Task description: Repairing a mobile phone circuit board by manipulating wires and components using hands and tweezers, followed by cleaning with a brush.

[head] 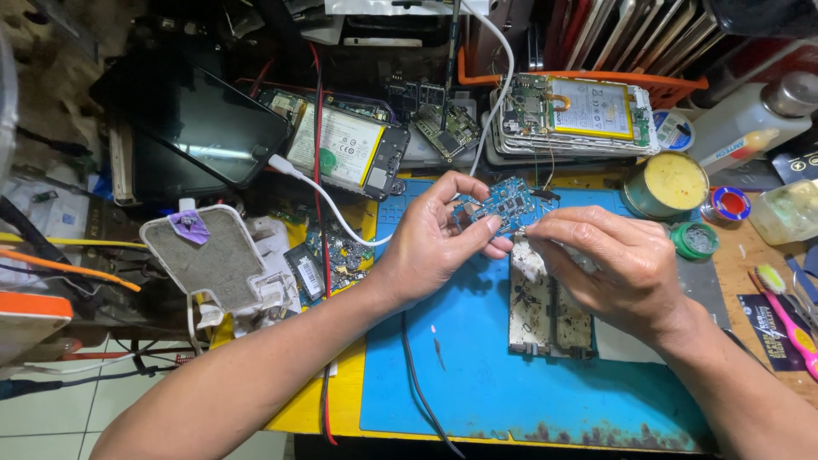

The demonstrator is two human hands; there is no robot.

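Note:
My left hand [430,243] holds a small blue circuit board [504,204] by its left edge, lifted above the blue work mat [511,375]. My right hand [618,268] meets the board's lower right edge with pinched fingertips; whether it holds a small tool there is hidden by the fingers. Both hands hover over a dirty white strip [545,311] lying on the mat.
An opened phone with a white battery [345,149] and a dark tablet [209,128] lie at the back left. A stack of opened phones [579,115] sits at the back. A round yellow tin [669,183], small pots [696,240] and a pink toothbrush [788,311] lie on the right.

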